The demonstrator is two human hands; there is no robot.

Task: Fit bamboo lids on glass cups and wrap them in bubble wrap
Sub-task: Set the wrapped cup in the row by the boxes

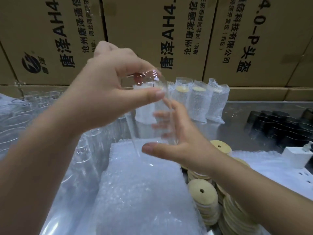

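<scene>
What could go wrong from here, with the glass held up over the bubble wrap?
1. Drop: the glass cup is in the air, gripped only at its upper end by the left hand. The right hand is open against it. A slip might land it on the bubble wrap stack or on the bare glass cups to the left.
2. Knock: the right forearm passes just over the bamboo lid stacks and could topple them.

Blurred glass cup [147, 131] — edges indistinct
</scene>
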